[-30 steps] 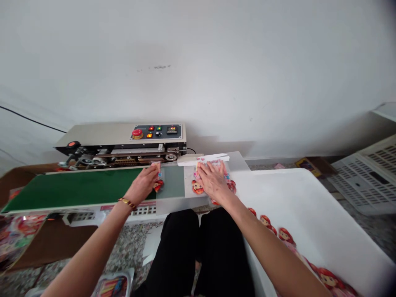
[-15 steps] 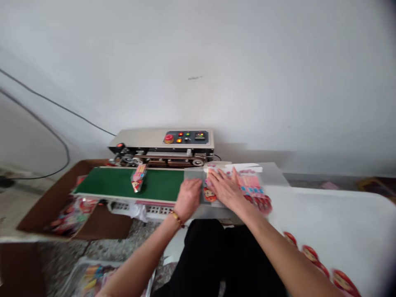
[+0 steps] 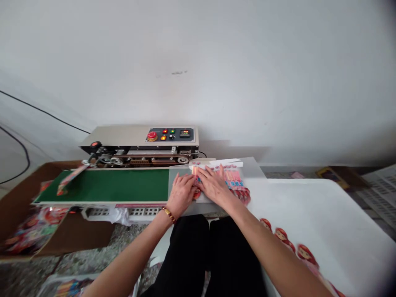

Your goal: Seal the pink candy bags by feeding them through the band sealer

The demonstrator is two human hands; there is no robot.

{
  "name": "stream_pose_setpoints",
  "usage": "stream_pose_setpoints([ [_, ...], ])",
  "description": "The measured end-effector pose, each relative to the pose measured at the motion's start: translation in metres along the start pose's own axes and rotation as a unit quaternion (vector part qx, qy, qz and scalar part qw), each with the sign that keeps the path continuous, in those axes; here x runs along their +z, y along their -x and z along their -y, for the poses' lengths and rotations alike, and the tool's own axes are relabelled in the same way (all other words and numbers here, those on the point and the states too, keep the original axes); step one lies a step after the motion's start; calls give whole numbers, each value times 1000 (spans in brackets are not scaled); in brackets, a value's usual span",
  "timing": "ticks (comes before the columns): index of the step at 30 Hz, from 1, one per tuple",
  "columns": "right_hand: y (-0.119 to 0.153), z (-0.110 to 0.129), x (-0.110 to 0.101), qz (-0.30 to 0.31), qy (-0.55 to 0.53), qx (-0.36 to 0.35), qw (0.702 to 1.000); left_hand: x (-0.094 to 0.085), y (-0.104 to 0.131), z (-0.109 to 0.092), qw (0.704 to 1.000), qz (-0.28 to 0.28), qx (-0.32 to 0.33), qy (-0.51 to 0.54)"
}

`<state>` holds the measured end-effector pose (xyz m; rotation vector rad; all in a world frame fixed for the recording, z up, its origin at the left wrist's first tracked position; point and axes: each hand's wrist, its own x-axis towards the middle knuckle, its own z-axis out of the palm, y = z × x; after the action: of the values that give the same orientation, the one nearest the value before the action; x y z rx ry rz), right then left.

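Observation:
At the right end of the green belt both my hands work at a small printed packet with a red-haired cartoon figure. My left hand has its bent fingers closed on the packet's left side; its fingertips are partly hidden. My right hand lies over the packet with fingers spread, palm down. Just right of it lies a row of similar pink packets, partly under that hand. Another packet, tilted, is at the belt's left end beside the sealing machine.
The machine's panel carries a red knob and lit buttons. A cardboard box with packets stands below the belt's left end. Red-haired cartoon cutouts lie on the white table. A plastic tub sits on the floor.
The packet on the belt has travelled left to the belt's far end. My left hand has come over to the packet beneath my right hand. The view has shifted right.

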<state>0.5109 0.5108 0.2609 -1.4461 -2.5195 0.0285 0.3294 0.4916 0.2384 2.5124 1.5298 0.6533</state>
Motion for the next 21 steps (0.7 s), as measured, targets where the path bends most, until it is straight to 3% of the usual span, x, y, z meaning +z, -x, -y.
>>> stream_pose_setpoints([
  [9,-19,-10,-18,60,-70,31,995,5,-12,9,997,27,65,-10],
  [12,-41,-12,-23,69,-76,75,992,10,-10,10,998,16,63,4],
  [16,-68,-10,-23,96,-45,77,991,12,-9,10,998,12,57,19],
  [21,-78,-8,-23,116,-47,79,989,10,-9,9,998,23,53,23],
])
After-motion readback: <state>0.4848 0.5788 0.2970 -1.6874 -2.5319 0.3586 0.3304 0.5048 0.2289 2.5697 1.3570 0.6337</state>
